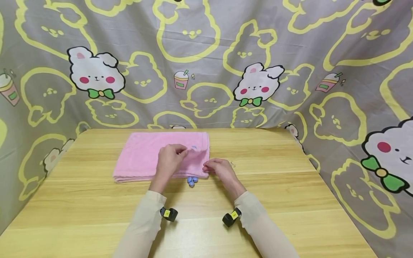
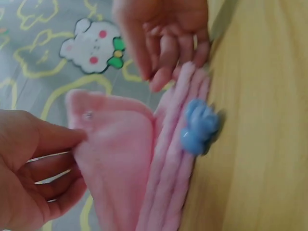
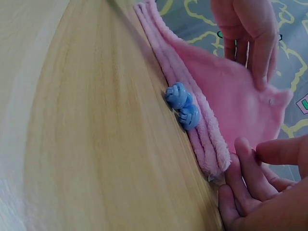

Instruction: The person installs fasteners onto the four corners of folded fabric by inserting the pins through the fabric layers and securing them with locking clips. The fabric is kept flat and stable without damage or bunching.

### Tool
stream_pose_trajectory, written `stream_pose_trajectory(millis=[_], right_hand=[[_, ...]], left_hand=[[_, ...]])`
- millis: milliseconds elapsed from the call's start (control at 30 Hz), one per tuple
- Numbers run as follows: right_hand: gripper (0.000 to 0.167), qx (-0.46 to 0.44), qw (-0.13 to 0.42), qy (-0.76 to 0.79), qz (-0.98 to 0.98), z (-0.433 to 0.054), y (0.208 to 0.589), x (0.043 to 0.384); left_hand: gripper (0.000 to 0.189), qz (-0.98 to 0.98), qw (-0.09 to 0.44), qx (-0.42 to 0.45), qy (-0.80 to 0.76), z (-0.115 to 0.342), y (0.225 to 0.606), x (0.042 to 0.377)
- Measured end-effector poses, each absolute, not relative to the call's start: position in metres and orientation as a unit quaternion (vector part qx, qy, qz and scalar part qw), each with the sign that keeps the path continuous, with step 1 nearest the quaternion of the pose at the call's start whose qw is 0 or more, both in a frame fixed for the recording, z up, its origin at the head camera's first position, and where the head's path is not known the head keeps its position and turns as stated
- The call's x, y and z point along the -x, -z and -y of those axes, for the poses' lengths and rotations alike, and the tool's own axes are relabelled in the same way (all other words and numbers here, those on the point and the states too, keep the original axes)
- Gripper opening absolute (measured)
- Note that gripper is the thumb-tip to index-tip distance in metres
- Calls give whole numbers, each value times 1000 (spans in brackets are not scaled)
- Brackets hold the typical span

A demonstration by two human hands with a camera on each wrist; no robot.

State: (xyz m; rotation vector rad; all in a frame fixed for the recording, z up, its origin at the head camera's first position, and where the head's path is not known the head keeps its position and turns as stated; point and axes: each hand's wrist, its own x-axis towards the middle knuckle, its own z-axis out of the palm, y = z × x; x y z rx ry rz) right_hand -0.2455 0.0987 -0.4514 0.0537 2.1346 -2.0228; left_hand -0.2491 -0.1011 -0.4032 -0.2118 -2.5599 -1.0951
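Note:
A folded pink fleece blanket (image 1: 145, 154) lies on the table in several layers. My left hand (image 1: 170, 157) pinches the lifted corner of its top layer between thumb and fingers. In the left wrist view that raised flap (image 2: 122, 159) bears a small shiny pin (image 2: 88, 115). At the front right corner, my right hand (image 1: 222, 172) has its curled fingers at the ends of the lower layers. A blue flower-shaped clip (image 1: 192, 181) sits at the front edge of the layers, between the hands. A bit of blue (image 1: 194, 147) shows beside the left fingertips, mostly hidden by the flap.
The wooden table (image 1: 258, 200) runs to a grey curtain (image 1: 206, 100) with rabbit prints at the back and sides. Just right of the right hand lies a small thin thing (image 1: 233, 164). Black wrist cameras (image 1: 169, 214) sit on both sleeves.

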Motion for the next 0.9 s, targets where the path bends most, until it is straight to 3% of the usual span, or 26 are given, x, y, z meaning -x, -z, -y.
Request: stream_pose_trajectory(millis=[167, 467, 900], right_hand=[[21, -19, 98, 684, -722, -99, 451, 246], [23, -20, 97, 682, -724, -98, 451, 245], [22, -25, 99, 682, -725, -97, 453, 247]], left_hand=[[14, 881, 215, 24, 421, 121, 401, 255], [17, 876, 224, -82, 419, 158, 412, 262], [20, 921, 123, -74, 363, 175, 432, 262]])
